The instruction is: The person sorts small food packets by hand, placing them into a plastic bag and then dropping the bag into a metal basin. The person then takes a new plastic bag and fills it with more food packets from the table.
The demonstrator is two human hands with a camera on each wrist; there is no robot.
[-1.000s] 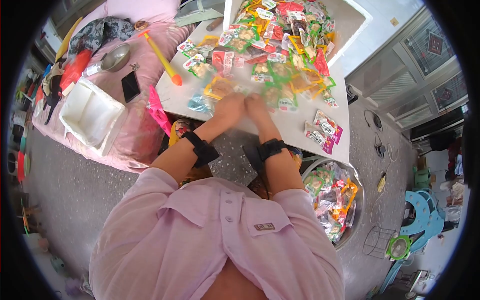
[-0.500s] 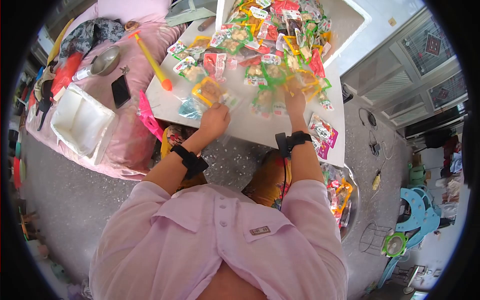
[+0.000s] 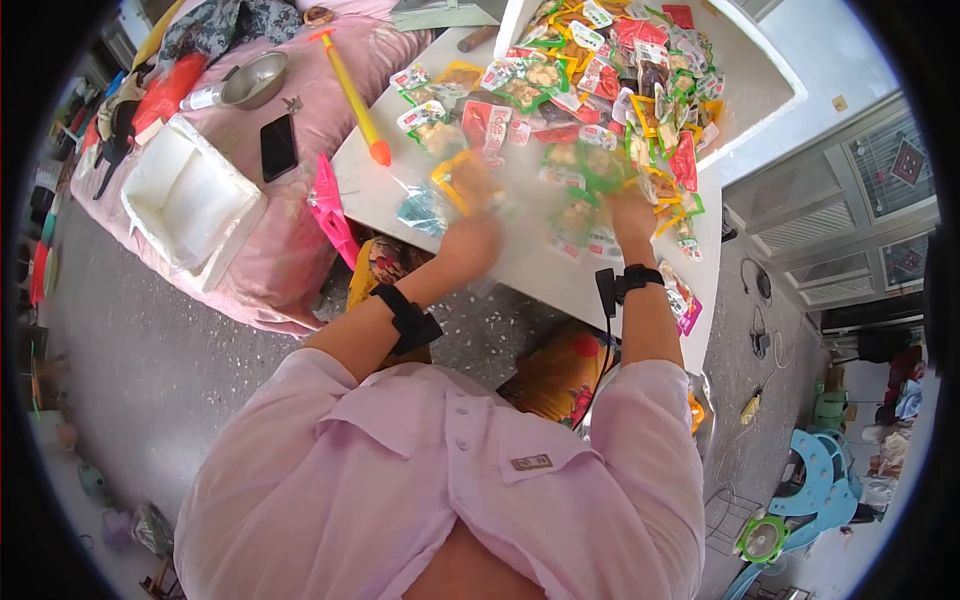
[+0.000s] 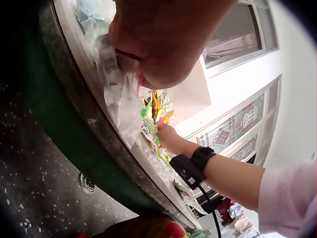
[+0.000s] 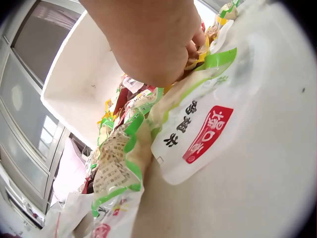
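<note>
My left hand [image 3: 470,245], blurred, is over the table's near edge and grips a thin clear plastic bag [image 4: 116,89]; its fingertips are hidden in the left wrist view. Beside it lie a yellow-edged snack packet [image 3: 465,182] and a blue plastic wrapper [image 3: 420,212]. My right hand [image 3: 632,220] reaches into the packets on the right side of the table. Its curled fingers [image 5: 195,44] pinch the edge of a yellow-edged snack packet [image 5: 200,60]. Close by lie green-edged snack packets [image 5: 193,119] with white labels.
A tipped white foam box [image 3: 775,110] spills many packets onto the white table [image 3: 365,185]. To the left, a pink-covered bed [image 3: 330,90] bears a smaller foam box [image 3: 185,200], a phone [image 3: 279,147] and a metal bowl [image 3: 255,82]. A pink bag [image 3: 332,210] hangs at the table's left edge.
Both hands were together at the table's near edge. The right hand then moved right and forward to the packets, while the left stayed near the front edge. The head view has shifted slightly.
</note>
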